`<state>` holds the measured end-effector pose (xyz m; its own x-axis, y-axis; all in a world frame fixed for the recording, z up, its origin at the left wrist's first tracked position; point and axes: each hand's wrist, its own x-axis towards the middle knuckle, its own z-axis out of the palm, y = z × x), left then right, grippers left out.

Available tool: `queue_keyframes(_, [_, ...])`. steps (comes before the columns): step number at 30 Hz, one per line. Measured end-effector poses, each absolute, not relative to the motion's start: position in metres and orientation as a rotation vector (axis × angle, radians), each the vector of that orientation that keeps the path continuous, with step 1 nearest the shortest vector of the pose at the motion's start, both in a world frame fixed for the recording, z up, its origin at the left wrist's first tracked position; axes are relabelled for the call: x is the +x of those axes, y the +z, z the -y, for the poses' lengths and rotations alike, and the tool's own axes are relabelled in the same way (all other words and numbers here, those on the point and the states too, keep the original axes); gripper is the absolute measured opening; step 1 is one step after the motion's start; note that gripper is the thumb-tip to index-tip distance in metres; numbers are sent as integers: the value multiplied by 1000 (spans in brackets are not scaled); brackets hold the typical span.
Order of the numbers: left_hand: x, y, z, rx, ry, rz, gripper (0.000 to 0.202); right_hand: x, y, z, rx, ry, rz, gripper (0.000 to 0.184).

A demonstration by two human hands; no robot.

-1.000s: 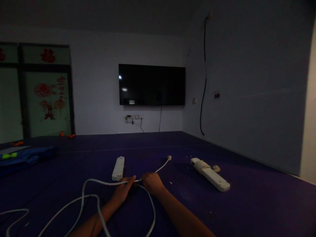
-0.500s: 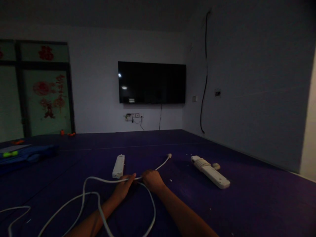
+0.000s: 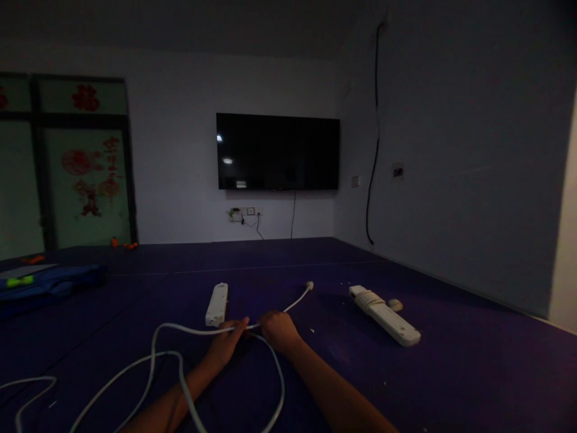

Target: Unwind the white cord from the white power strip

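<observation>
A long white power cord (image 3: 193, 330) runs in loose loops across the purple surface. My left hand (image 3: 226, 341) is closed on the cord, thumb on top, just in front of a white power strip (image 3: 217, 305). Close beside it on the right, my right hand (image 3: 278, 329) grips the same cord with curled fingers. Beyond that hand the cord's plug (image 3: 309, 285) lies at its far end. A second power strip (image 3: 388, 317), its own cord wound around one end, rests to the right with its plug (image 3: 395, 305) alongside.
Blue cloth (image 3: 58, 281) with a bright green item lies at the left. Small orange objects (image 3: 130, 246) sit near the glass door. A television (image 3: 278, 152) hangs on the far wall above sockets. A dark cable (image 3: 374, 162) hangs down the right wall.
</observation>
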<state>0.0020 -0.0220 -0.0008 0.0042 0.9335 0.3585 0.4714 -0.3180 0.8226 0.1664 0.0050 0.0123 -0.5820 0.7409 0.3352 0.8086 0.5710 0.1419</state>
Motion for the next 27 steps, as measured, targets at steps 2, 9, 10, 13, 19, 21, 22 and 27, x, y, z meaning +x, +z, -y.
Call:
queue_keyframes(2, [2,-1,22,1817,1279,-1441,54,166,13,-5,-1297,-413,2561,24])
queue_keyframes(9, [2,-2,20,1799,1286,-1430,54,166,13,-4,-1312,-431,2544,24])
queue_keyframes(10, [2,-2,20,1802,1290,-1418,54,166,13,-3,-1317,-435,2544,24])
queue_keyframes(13, [2,-1,20,1804,1289,-1419,53,165,13,-3,-1320,-428,2543,24])
queue_keyframes(19, [3,1,23,1836,1248,-1425,53,166,13,-3,-1314,-403,2547,23])
queue_keyframes(21, [3,2,23,1839,1244,-1427,53,166,13,-3,-1307,-406,2550,23])
queue_keyframes(22, [3,1,23,1838,1249,-1434,53,166,13,-3,-1306,-408,2552,23])
queue_keyframes(27, [2,-1,21,1847,1274,-1446,53,166,12,-4,-1301,-415,2558,23])
